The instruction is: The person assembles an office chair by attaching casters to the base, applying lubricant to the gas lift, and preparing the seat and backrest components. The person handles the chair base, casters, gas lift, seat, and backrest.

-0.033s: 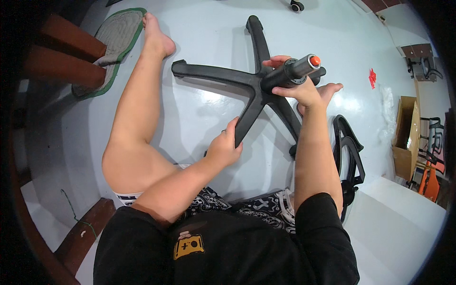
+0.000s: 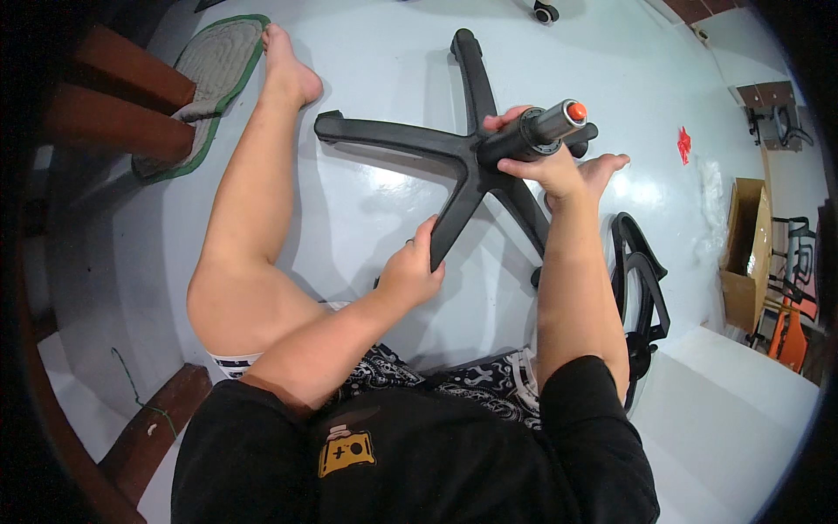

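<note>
A black star-shaped office chair base [image 2: 393,133] stands on the floor between my legs, its several legs spread out. From its hub rises a gas lift cylinder [image 2: 552,125], black below and silver above, tipped with an orange-red cap and leaning to the right. My right hand [image 2: 559,175] is wrapped round the black lower part of the cylinder, thumb on the near side and fingers behind. Closer to me, my left hand [image 2: 410,272] grips the end of the base leg that points my way. The undersides of the legs are mostly hidden.
Black curved chair parts [image 2: 644,288] lie right of my right forearm. Farther right are an open cardboard box [image 2: 744,262], clear plastic wrap [image 2: 712,210] and a red scrap [image 2: 684,145]. Brown wooden posts [image 2: 131,122] rise by a green-edged mat [image 2: 229,65]. A caster [image 2: 546,12] shows at the top.
The cylinder, the base and my right hand have shifted very slightly to the left. Both hands keep the same hold.
</note>
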The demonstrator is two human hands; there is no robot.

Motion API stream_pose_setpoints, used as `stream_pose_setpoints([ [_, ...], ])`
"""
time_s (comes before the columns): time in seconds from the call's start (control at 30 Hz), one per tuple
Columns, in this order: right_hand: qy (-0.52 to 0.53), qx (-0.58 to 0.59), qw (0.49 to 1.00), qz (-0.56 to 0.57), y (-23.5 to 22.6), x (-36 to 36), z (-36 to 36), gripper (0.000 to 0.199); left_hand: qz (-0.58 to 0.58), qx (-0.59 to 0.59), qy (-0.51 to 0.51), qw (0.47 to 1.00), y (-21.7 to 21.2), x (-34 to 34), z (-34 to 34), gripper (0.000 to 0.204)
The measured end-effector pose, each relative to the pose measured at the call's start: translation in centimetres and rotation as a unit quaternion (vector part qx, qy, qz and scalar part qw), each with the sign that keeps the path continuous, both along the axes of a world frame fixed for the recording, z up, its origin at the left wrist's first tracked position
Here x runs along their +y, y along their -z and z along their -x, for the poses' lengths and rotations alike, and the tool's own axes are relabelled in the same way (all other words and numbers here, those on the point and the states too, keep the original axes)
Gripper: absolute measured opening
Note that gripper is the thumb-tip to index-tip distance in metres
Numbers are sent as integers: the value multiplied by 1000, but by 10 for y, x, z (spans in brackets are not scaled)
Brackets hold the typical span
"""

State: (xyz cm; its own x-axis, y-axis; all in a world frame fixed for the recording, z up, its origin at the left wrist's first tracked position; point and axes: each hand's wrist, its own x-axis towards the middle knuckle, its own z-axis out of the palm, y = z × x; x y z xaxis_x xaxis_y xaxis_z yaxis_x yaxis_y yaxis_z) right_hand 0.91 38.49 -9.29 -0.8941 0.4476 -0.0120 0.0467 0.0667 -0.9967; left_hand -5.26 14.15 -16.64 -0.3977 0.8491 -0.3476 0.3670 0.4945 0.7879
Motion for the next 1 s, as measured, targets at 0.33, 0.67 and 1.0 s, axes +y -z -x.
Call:
stream_pose_setpoints([
  [0.33,390,82,910,-113,45,-40,56,66,-47,40,-43,997,-3,14,14,72],
  [0.67,285,68,949,-119,24,34,124,66,-92,153,-39,983,-8,19,32,79],
  [1.0,403,-74,888,-211,15,136,100,73,-45,107,-50,992,-5,23,33,65],
])
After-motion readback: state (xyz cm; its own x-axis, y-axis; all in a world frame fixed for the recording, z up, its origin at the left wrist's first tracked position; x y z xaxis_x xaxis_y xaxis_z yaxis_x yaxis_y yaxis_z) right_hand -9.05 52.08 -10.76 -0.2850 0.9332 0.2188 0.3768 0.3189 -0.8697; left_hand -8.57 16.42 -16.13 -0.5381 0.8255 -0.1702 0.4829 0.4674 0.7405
